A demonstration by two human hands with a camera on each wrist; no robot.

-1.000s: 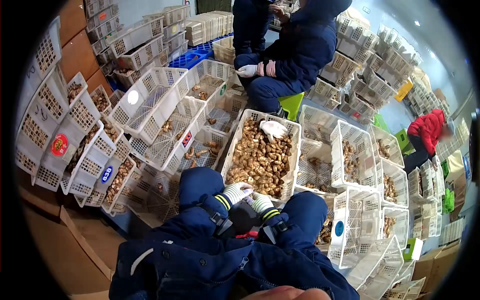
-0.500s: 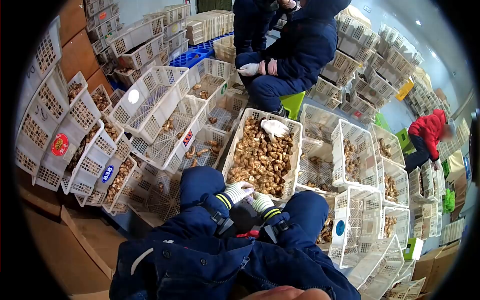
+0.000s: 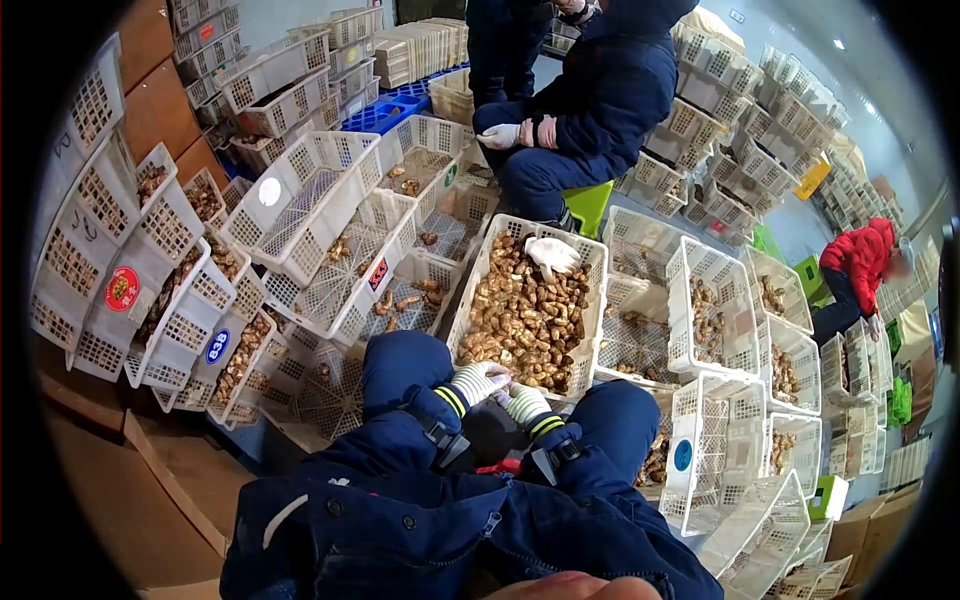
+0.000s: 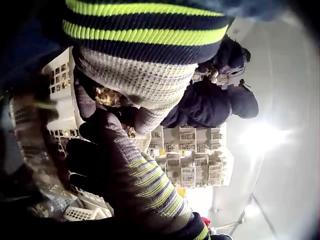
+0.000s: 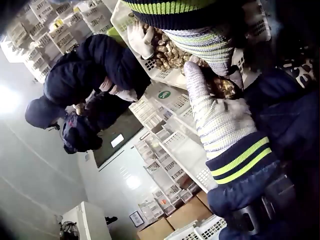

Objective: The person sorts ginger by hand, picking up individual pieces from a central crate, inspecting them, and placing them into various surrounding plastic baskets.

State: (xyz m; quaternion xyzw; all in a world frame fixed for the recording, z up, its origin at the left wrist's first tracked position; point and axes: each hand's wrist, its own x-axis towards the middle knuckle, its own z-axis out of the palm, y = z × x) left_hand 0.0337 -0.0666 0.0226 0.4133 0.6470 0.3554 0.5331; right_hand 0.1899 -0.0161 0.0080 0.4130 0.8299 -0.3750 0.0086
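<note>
In the head view my left hand (image 3: pixel 478 382) and right hand (image 3: pixel 525 404), in striped knit gloves, meet between the knees, by the near end of a white crate (image 3: pixel 600 300). Both wrist views show a brown lumpy piece (image 4: pixel 107 97) (image 5: pixel 222 88) between the hands. My left hand (image 4: pixel 145 80) pinches it; my right hand (image 4: pixel 132 170) curls its fingers against its other side. Their hold is partly hidden. Similar brown pieces (image 3: pixel 525 330) fill the crate, and a white glove (image 3: pixel 552 256) lies on them near its far end.
Stacked crates (image 3: pixel 300 205) holding scattered pieces stand at the left, and more crates (image 3: pixel 708 310) at the right. A seated person (image 3: pixel 610 110) is beyond the full crate. Someone in red (image 3: pixel 855 262) bends at the far right. Cardboard (image 3: pixel 150 490) lies at the lower left.
Both hands stay together in nearly the same place. The standing person at the back has shifted, and the person in red has lowered an arm toward the crates. The view has moved slightly.
</note>
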